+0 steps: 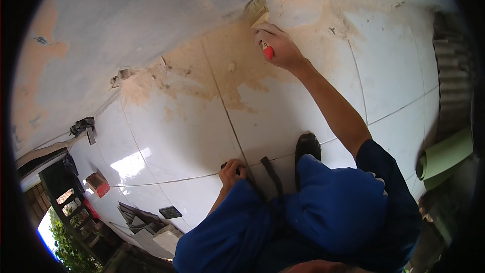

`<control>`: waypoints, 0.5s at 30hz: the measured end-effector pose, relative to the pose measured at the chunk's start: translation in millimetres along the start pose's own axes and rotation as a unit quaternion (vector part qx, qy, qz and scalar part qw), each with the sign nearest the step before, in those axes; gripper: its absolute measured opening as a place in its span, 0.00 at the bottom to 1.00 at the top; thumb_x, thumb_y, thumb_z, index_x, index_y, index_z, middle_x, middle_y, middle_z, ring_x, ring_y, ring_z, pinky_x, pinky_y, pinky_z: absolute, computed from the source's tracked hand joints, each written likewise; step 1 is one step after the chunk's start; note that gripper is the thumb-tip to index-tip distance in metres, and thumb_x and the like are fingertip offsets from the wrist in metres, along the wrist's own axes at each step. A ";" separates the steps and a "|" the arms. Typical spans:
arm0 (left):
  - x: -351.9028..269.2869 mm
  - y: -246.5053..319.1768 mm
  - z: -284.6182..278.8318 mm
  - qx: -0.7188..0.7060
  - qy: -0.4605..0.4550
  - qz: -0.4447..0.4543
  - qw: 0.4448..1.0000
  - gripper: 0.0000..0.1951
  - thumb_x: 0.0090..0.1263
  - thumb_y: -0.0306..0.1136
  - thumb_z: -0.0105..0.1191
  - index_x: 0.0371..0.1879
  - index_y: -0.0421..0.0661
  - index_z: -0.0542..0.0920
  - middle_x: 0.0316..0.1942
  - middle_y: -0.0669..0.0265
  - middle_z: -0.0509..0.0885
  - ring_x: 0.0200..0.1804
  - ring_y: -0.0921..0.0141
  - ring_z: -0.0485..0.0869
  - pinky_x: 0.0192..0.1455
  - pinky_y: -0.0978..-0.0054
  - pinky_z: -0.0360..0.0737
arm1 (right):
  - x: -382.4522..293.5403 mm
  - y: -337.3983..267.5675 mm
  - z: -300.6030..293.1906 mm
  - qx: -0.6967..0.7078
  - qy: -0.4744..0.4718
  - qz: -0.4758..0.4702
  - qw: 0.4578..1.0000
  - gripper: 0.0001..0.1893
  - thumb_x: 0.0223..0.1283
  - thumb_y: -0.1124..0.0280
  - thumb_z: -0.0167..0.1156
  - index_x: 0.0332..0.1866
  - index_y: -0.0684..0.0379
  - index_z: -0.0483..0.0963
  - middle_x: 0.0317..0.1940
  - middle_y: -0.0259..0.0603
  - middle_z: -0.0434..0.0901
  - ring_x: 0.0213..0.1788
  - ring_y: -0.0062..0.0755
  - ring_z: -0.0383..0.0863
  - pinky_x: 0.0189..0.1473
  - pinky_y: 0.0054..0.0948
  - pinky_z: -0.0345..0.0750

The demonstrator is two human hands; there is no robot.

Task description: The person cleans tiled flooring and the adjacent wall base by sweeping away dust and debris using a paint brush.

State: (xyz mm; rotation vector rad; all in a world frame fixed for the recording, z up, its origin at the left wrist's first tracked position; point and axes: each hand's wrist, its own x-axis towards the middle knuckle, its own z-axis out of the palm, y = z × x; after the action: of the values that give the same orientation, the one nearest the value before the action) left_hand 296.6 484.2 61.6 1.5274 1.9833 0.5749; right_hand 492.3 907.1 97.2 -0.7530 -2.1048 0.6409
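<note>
My right hand [278, 45] grips a flat paintbrush [259, 17] by its handle, whose end is red. Its bristles touch the foot of the plastered wall [151, 11], where the wall meets the floor. Tan dust or dried residue [227, 57] coats the white floor tiles [182, 132] beneath that hand. Low in front of me, my left hand [230, 174] is curled at something dark, perhaps the toe of my shoe; the fingers hide most of it. My other black shoe [308, 148] is flat on the tiles.
A red-ended block [97, 184], a small black plate [170, 212] and stacked offcuts [142, 222] lie to the left. Beyond them stands a dark rack [62, 182]. On the right are a green roll [445, 155] and corrugated sheeting [454, 79]. A broken hole [123, 77] marks the wall base.
</note>
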 end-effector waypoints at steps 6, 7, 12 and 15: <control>-1.3 3.2 0.9 -0.004 0.005 -0.005 1.000 0.05 0.58 0.22 0.60 0.31 0.46 0.85 0.35 0.62 0.87 0.33 0.59 0.88 0.36 0.62 0.83 | 1.5 -4.6 -20.3 0.023 0.029 0.036 0.999 0.11 0.55 0.88 0.63 0.39 0.61 0.74 0.55 0.42 0.80 0.51 0.46 0.83 0.54 0.36 0.83; -1.1 3.8 0.9 -0.003 0.003 -0.005 1.000 0.05 0.58 0.22 0.60 0.31 0.46 0.85 0.35 0.62 0.87 0.33 0.59 0.88 0.36 0.62 0.83 | 0.1 -1.2 -17.3 0.023 0.029 0.038 0.999 0.11 0.55 0.88 0.63 0.39 0.61 0.74 0.55 0.42 0.80 0.51 0.46 0.83 0.54 0.36 0.83; -4.4 -0.4 0.7 -0.002 -0.003 -0.003 1.000 0.06 0.59 0.23 0.62 0.32 0.48 0.85 0.36 0.65 0.87 0.33 0.59 0.88 0.36 0.62 0.84 | -4.1 -6.0 -13.6 0.017 0.196 -0.011 0.980 0.12 0.53 0.89 0.62 0.40 0.61 0.75 0.53 0.42 0.81 0.52 0.47 0.83 0.54 0.36 0.82; -0.7 -0.6 5.9 0.000 0.011 -0.004 1.000 0.06 0.59 0.23 0.62 0.32 0.48 0.85 0.37 0.65 0.88 0.33 0.59 0.88 0.36 0.62 0.84 | -2.5 1.1 -20.5 0.078 0.058 0.023 0.995 0.10 0.53 0.88 0.62 0.38 0.63 0.73 0.48 0.40 0.81 0.48 0.46 0.83 0.48 0.36 0.81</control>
State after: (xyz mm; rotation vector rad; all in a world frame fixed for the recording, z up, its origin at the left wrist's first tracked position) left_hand 300.2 483.4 56.9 1.5181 2.0068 0.5905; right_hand 510.6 909.9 106.7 -0.7345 -1.9123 0.7588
